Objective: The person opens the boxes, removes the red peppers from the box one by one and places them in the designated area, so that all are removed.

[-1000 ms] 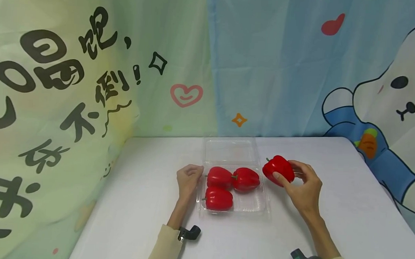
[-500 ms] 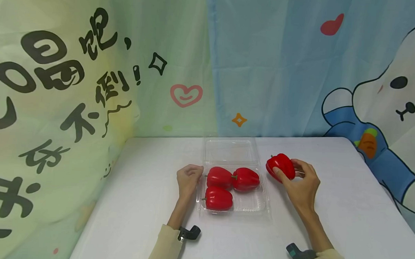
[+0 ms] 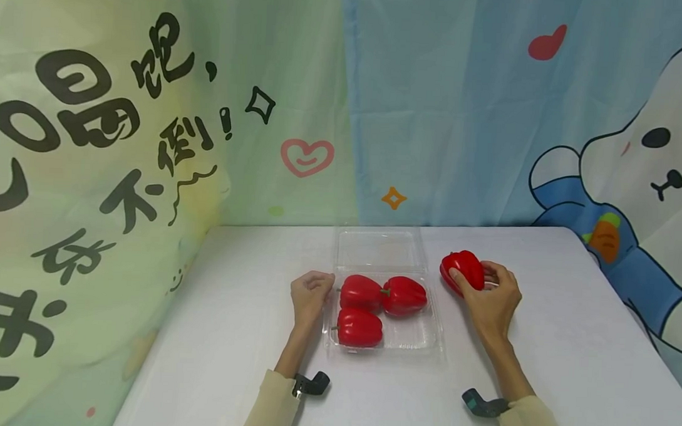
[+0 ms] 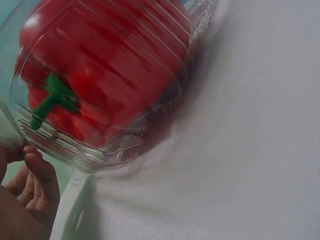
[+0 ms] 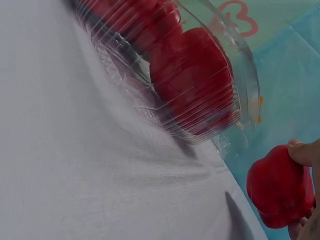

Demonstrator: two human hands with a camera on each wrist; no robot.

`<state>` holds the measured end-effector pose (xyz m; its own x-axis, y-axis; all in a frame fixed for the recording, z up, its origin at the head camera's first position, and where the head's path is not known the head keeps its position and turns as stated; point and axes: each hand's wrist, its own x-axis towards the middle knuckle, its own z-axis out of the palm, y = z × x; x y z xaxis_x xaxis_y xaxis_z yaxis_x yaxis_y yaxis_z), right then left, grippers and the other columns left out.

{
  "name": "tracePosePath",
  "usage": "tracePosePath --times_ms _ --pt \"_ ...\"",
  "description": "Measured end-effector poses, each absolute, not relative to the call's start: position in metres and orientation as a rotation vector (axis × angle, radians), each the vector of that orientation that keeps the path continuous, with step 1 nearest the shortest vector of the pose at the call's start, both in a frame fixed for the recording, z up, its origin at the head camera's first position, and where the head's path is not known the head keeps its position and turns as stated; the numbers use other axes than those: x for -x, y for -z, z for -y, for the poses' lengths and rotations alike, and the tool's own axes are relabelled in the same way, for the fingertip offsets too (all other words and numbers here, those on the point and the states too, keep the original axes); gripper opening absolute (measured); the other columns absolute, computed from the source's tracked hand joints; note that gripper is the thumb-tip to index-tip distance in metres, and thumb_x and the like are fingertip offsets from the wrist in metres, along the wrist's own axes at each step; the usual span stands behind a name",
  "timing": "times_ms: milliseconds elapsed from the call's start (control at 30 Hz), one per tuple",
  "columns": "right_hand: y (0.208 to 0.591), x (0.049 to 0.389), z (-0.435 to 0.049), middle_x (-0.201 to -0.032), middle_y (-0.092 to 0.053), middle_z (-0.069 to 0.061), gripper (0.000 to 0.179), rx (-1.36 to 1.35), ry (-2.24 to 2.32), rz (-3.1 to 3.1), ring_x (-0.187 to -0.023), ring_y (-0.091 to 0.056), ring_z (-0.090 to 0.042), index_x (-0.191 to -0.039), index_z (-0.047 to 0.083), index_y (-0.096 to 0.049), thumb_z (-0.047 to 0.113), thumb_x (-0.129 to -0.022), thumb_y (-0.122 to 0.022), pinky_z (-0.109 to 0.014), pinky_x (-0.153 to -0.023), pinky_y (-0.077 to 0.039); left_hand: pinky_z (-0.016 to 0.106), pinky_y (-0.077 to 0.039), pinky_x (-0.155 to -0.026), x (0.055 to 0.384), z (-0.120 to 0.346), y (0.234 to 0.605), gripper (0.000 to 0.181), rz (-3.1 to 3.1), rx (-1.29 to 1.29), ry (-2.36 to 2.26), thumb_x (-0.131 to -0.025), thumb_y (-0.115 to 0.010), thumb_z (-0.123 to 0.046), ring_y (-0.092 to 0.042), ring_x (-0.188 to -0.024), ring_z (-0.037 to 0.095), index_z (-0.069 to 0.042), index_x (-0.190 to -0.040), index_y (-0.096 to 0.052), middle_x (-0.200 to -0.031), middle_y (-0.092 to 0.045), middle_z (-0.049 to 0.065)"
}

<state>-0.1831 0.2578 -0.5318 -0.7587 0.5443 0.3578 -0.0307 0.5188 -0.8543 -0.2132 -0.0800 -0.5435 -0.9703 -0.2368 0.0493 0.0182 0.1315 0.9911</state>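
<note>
My right hand [image 3: 491, 300] grips a red bell pepper [image 3: 463, 271] between thumb and fingers, to the right of the clear plastic clamshell box [image 3: 410, 334]. In the right wrist view this pepper [image 5: 277, 187] shows its lobed end, with a shadow on the cloth below. My left hand [image 3: 311, 293] is at the box's left side, where thumb and fingertip pinch the rim in the left wrist view. Three more red bell peppers lie in the box: one back left [image 3: 361, 291], one back right [image 3: 404, 296], one front left [image 3: 359, 328]. Bare plastic shows at the front right.
The box's clear lid [image 3: 380, 249] lies folded open toward the back. A white cloth [image 3: 379, 402] covers the table, which ends at a printed curtain [image 3: 434, 116] behind. Dark wrist cameras sit on both forearms.
My right hand has carried its pepper rightward and slightly back, away from the box, and the pepper has turned so its stem shows less. The left hand and the box stay put.
</note>
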Motion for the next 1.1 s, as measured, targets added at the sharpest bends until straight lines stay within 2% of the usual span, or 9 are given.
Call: tracePosePath --times_ms 233,300,400,533,867,1100 --pt "0.535 0.190 -0.255 -0.136 -0.069 -0.019 0.064 0.506 -1.232 2.159 -0.118 -0.060 -0.023 -0.140 0.002 -0.065 0.034 -0.090 -0.090 -0.005 -0.086 -0.040 0.020 -0.054 -0.062 0.213 0.080 0.546 0.017 2.203 -0.218 1.949 -0.099 -0.076 -0.015 -0.066 -0.064 0.010 0.001 -0.095 -0.079 -0.083 -0.079 0.023" --pt "0.536 0.193 -0.254 -0.137 -0.069 -0.018 0.064 0.534 -1.221 2.160 -0.119 -0.061 -0.023 -0.140 0.003 -0.065 0.036 -0.091 -0.089 -0.012 -0.089 -0.045 0.020 -0.054 -0.061 0.214 0.080 0.546 0.017 2.204 -0.222 1.948 -0.099 -0.076 -0.015 -0.066 -0.064 0.010 0.001 -0.096 -0.078 -0.083 -0.079 0.022" --pt "0.537 0.198 -0.253 -0.138 -0.069 -0.018 0.066 0.570 -1.211 2.156 -0.121 -0.060 -0.024 -0.141 0.003 -0.065 0.038 -0.091 -0.089 -0.028 -0.095 -0.053 0.020 -0.053 -0.061 0.214 0.079 0.546 0.017 2.198 -0.223 1.952 -0.099 -0.076 -0.015 -0.066 -0.064 0.010 0.001 -0.095 -0.078 -0.083 -0.079 0.022" --pt "0.539 0.205 -0.249 -0.138 -0.068 -0.018 0.068 0.610 -1.229 2.139 -0.122 -0.059 -0.025 -0.142 0.004 -0.063 0.041 -0.091 -0.088 -0.045 -0.100 -0.057 0.020 -0.054 -0.061 0.214 0.080 0.547 0.016 2.188 -0.210 1.962 -0.099 -0.076 -0.014 -0.066 -0.065 0.011 0.001 -0.095 -0.078 -0.084 -0.079 0.024" --pt "0.543 0.213 -0.246 -0.144 -0.064 -0.019 0.070 0.658 -1.285 2.125 -0.129 -0.057 -0.029 -0.147 0.005 -0.059 0.040 -0.093 -0.087 -0.058 -0.109 -0.057 0.019 -0.055 -0.061 0.215 0.080 0.548 0.016 2.173 -0.208 1.975 -0.100 -0.076 -0.014 -0.067 -0.064 0.013 0.000 -0.094 -0.078 -0.086 -0.079 0.024" --pt "0.548 0.215 -0.246 -0.146 -0.063 -0.019 0.071 0.667 -1.291 2.106 -0.130 -0.057 -0.030 -0.147 0.005 -0.058 0.040 -0.093 -0.087 -0.058 -0.110 -0.056 0.019 -0.053 -0.060 0.215 0.080 0.547 0.015 2.168 -0.210 1.976 -0.099 -0.076 -0.013 -0.066 -0.063 0.011 0.001 -0.094 -0.078 -0.085 -0.079 0.024"
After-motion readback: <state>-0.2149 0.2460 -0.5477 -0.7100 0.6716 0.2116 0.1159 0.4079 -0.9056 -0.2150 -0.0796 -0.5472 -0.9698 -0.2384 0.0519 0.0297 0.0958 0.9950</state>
